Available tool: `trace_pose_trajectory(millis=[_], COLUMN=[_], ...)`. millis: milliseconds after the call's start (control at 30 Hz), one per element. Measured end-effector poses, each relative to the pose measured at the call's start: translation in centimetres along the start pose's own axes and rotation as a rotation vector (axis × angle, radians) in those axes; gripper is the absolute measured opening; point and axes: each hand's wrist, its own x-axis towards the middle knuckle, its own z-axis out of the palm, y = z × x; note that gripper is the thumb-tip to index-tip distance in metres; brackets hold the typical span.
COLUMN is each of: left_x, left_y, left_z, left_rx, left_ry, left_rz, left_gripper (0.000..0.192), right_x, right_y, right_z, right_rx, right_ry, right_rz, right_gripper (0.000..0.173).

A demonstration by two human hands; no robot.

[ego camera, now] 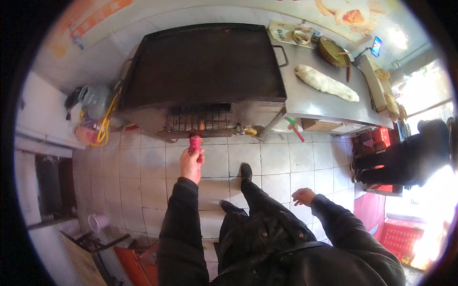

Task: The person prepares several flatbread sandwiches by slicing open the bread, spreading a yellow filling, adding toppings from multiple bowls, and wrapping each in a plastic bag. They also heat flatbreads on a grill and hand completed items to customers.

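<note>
My left hand (pixel 191 162) is closed around a short pink-red cylindrical handle (pixel 195 142). The handle's far end meets the front edge of the rack (pixel 211 121) under a large black griddle (pixel 211 66); I cannot tell whether it is fixed there. Inside the rack shows a small orange glow. My right hand (pixel 303 197) hangs over the tiled floor at my right side, fingers loosely bent and holding nothing. To the right of the griddle, a long roll of pale dough (pixel 327 83) lies on a steel table (pixel 311 102).
A wide pan (pixel 332 53) and a tray of flatbreads (pixel 383 85) stand on the table near a phone on a stand (pixel 376 46). Yellow hose (pixel 103 128) hangs at left. A red-handled tool (pixel 296 131) lies below the table. Another person (pixel 404 157) stands at right.
</note>
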Motion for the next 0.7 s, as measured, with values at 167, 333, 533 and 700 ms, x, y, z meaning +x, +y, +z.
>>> trace_pose_trajectory(millis=[167,333,533,700], left_x=[7.7,9.8,14.2,17.9], left_y=[2.0,2.8,-0.4,-2.2], left_z=[3.5,2.0,-0.9,-0.3], left_rx=[0.025,0.123,0.322,0.471], left_ry=[-0.109,-0.123,-0.019,-0.079], left_rz=[0.092,0.073,-0.178,-0.183], left_gripper=[0.021,0.024,0.036,0.020], right_x=[0.1,1.3,2.6,2.4], right_y=[6.0,11.0,5.9,-0.5], right_z=[-2.0,-5.2,-9.1,-11.6], right_rx=[0.080,-0.655,0.221,0.231], right_ry=[0.065,0.009,0.169,0.277], right_rz=[0.075,-0.349,0.310,0.151], right_gripper=[0.018,0.025,0.016,0.028])
